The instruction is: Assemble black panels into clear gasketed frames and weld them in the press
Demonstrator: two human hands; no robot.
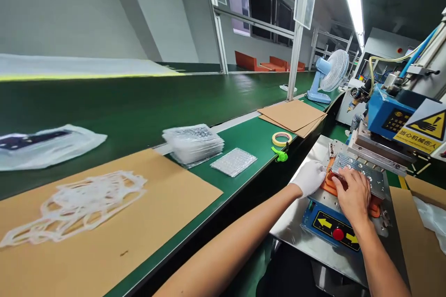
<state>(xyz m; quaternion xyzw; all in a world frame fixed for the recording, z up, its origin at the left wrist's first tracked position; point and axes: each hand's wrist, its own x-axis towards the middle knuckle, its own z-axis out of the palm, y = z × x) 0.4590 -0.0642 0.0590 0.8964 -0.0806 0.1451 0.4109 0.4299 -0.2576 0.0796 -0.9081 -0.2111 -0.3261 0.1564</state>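
My left hand (309,177), in a white glove, rests with curled fingers on the left edge of an orange pad (328,185) on a small press machine. My bare right hand (353,192) lies over the same orange pad, fingertips pressing at the edge of a perforated metal plate (358,170). What lies under the fingers is hidden. Below the hands sits a blue panel (332,227) with yellow arrows and a red button. The blue press head (390,116) with a yellow warning label (423,131) stands just behind.
A green conveyor belt (139,102) runs on the left. A cardboard sheet (167,204) bearing white plastic scraps (76,204), a stack of bubble bags (193,143), a tape roll (282,138), more cardboard (292,116) and a blue fan (329,76) line the bench.
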